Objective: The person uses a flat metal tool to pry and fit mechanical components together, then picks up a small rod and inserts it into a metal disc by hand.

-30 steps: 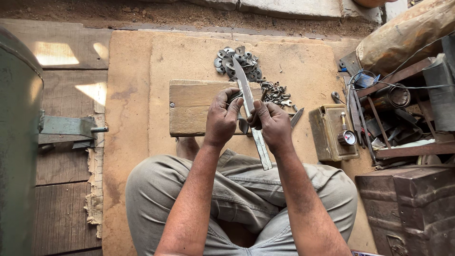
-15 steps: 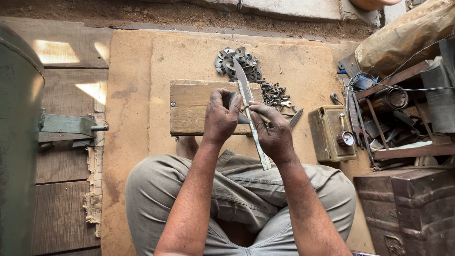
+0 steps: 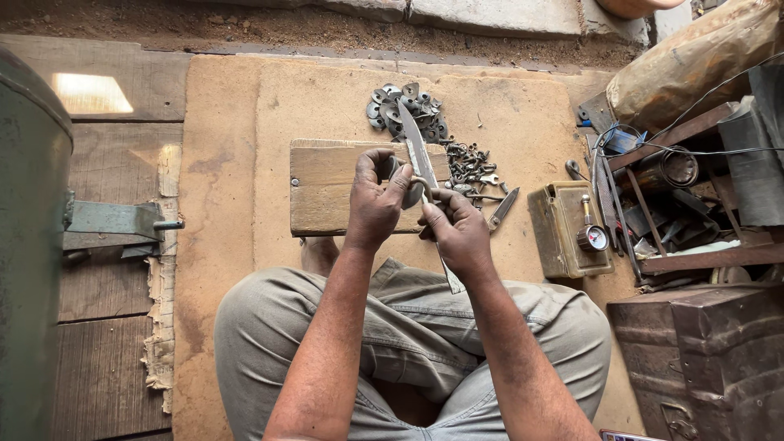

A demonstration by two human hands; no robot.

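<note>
I sit cross-legged on a board, both hands raised over a wooden block (image 3: 327, 188). My right hand (image 3: 460, 233) grips a long metal blade (image 3: 416, 139) near its middle; the tip points away from me and the lower end pokes out below my wrist. My left hand (image 3: 376, 200) pinches a small dark metal piece (image 3: 390, 169) against the blade's side, fingers curled around it. The two hands touch each other at the blade.
A heap of small metal parts (image 3: 406, 108) and loose hardware (image 3: 472, 163) lie beyond the block. A brass box with a gauge (image 3: 572, 229) sits to the right, next to a crate of tools (image 3: 678, 196) and a dark metal case (image 3: 702, 351). A green drum (image 3: 28, 245) stands at left.
The blade has tilted slightly and slid a little toward me in my right hand. My left hand has shifted its fingers on the small piece at the blade.
</note>
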